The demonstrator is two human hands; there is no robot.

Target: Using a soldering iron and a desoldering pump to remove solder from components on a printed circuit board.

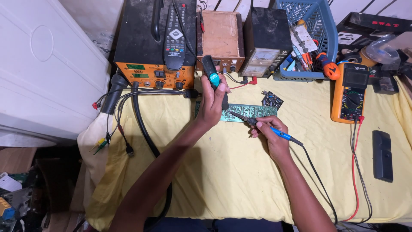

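While gripped: soldering iron (262, 126) (right hand (274, 133)).

Head view, looking down, close above workbench (223, 172)

Two circuit boards (249, 112); one multimeter (349, 92); one remote (175, 36).

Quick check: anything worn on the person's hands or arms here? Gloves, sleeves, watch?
Nothing visible. The left hand and right hand are bare, no gloves or rings seen. Both forearms are uncovered up to the frame edge, with no sleeves, watch or wrist strap.
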